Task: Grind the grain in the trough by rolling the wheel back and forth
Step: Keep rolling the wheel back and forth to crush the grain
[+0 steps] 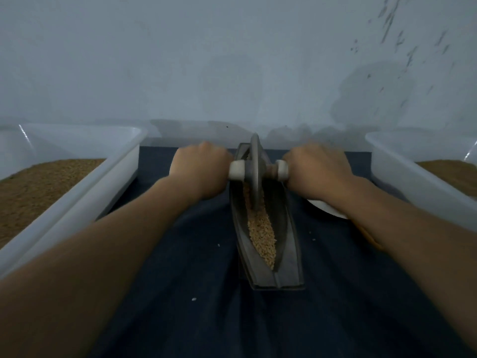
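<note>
Left hand [200,167] at nine o'clock and right hand [316,167] at three grip the white-capped axle [281,169] of a grey metal disc wheel [255,164] standing in a long grey trough [289,254] of tan grain [262,236].

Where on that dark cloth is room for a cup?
Bare cloth lies at the near end, either side of the trough: one patch between it and the left forearm, another between it and the right forearm. The far end is crowded: left hand and right hand grip the wheel by its handles, a white dish beside the right tub.
</note>
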